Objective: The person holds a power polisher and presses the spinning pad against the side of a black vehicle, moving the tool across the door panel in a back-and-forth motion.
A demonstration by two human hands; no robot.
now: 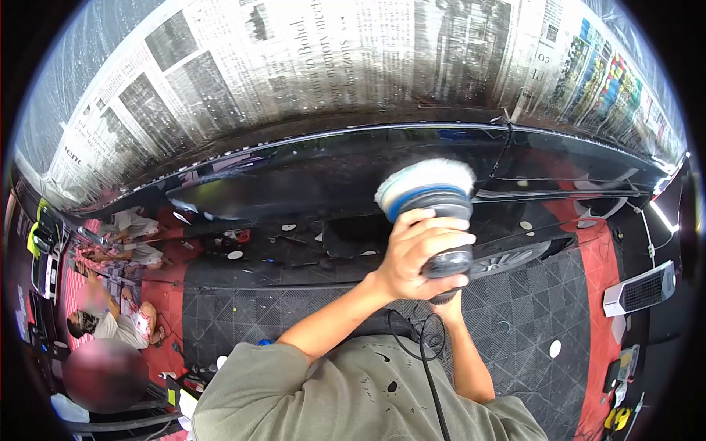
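Observation:
My left hand (pixel 426 253) is wrapped over the black head of a car polisher (pixel 445 202). The polisher has a blue backing plate and a white fluffy pad (pixel 426 180), which is tilted toward the glossy black car door (pixel 309 176) and overlaps it in this view. My right hand (pixel 448 305) is at the handle end below, its fingers mostly hidden behind the tool and my left hand. From the handle a black power cord (pixel 426 367) loops down across my shirt.
Newspaper (pixel 309 59) and clear plastic film cover the car's upper part. Black floor tiles (pixel 529 323) with red borders lie beneath, dotted with white spots. At left another person (pixel 121 323) sits on the floor. A grey box-shaped unit (pixel 640 288) stands at right.

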